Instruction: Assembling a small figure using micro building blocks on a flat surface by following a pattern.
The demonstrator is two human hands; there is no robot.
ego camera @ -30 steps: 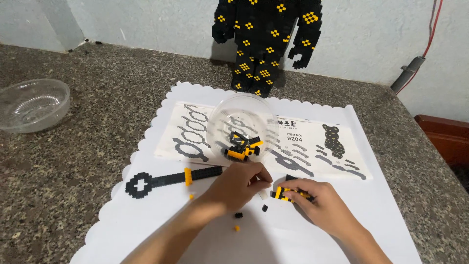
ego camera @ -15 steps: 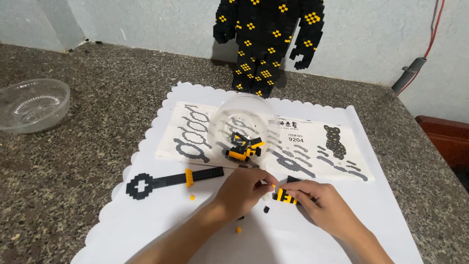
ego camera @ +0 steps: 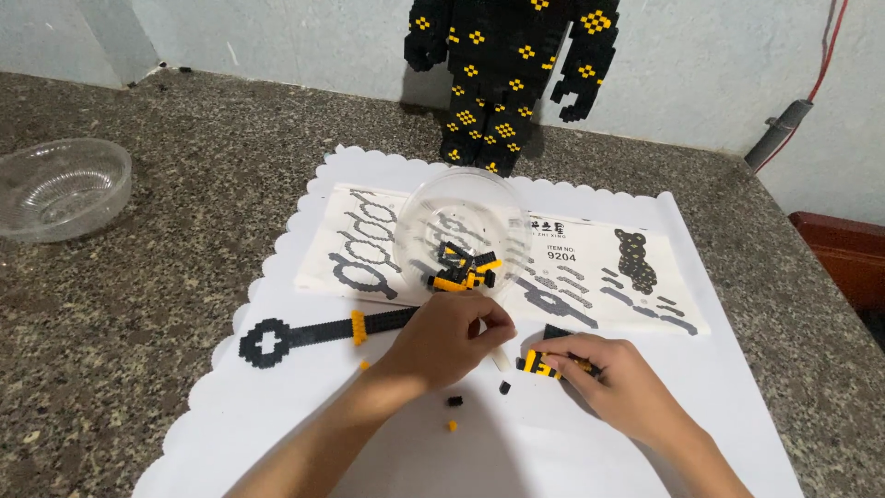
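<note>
— Where's the piece sitting right now?

— The small black-and-yellow brick assembly (ego camera: 546,362) is on the white scalloped mat (ego camera: 645,277), just this side of the clear bowl of loose bricks (ego camera: 466,242), toward the person and a bit to the right. The right hand (ego camera: 619,383) has it, fingers curled down and pinching it against the mat.

— And the other one?

— The left hand (ego camera: 452,337) sits directly below that bowl, fingers bent together, thumb and forefinger closed as if on something tiny. I can't tell what, or whether anything is there at all.

— So which way does the piece lie from it?

— To its right, just beside the fingertips, a small gap between. Its long axis runs roughly left to right across the mat, the yellow-striped end pointing toward the left hand.

— Nearer hand?

— The right, obviously, it's on it. The left is near.

— Anything else close by?

— A few loose bricks (ego camera: 454,401) on the mat nearer the person than the bowl, and a long black key-shaped build (ego camera: 323,332) lying left of the bowl, also lengthwise across the mat.
</note>
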